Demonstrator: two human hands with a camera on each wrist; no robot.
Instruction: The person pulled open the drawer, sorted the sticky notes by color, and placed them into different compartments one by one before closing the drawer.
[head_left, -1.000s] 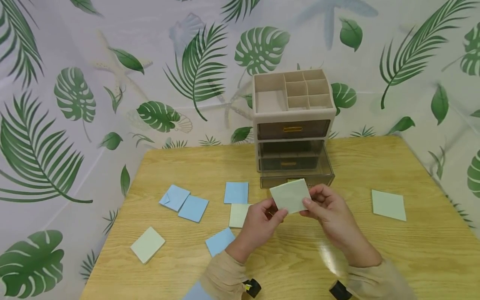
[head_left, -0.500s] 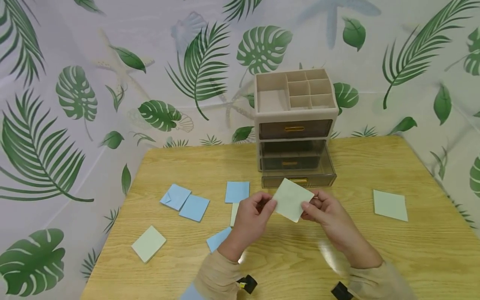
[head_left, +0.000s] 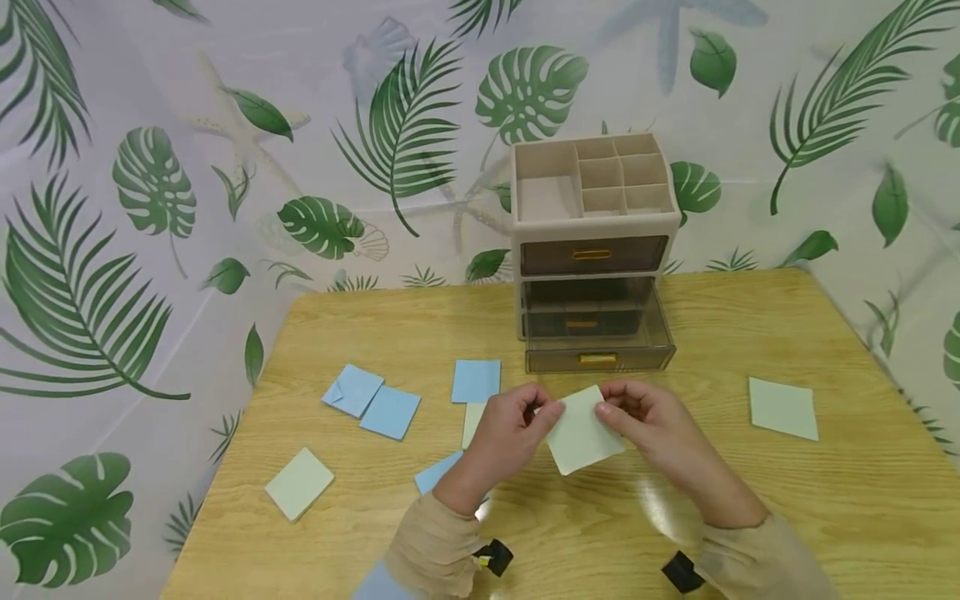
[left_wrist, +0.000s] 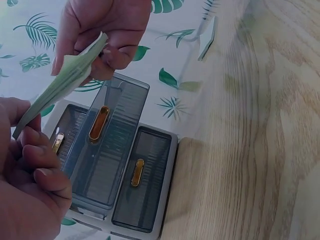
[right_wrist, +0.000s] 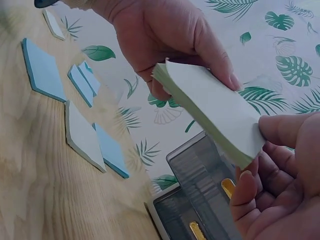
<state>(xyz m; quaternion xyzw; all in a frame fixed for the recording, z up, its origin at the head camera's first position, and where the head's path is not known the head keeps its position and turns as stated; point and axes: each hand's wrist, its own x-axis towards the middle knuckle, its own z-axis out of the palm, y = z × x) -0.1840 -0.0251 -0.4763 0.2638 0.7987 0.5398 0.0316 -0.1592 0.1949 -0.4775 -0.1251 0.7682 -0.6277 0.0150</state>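
Between both hands, above the table, is a pale green sticky note pad [head_left: 583,433]. My left hand [head_left: 506,437] pinches its left edge between thumb and fingers, and my right hand [head_left: 660,437] pinches its upper right corner. In the right wrist view the pad [right_wrist: 210,107] shows a thick stack of sheets, fanned slightly at one end. Just beyond the hands stands a beige drawer organizer [head_left: 596,225] with its bottom drawer [head_left: 600,354] pulled out.
Blue pads [head_left: 476,381] and pale green pads [head_left: 300,484] lie across the left of the wooden table [head_left: 360,533]. One green pad [head_left: 783,408] lies alone at the right. A leaf-patterned sheet [head_left: 420,125] hangs behind and at both sides.
The green pad has been turned between the hands and lowered a little toward the person. Both hands have shifted their hold on its edges. The pads on the table stay where they were.
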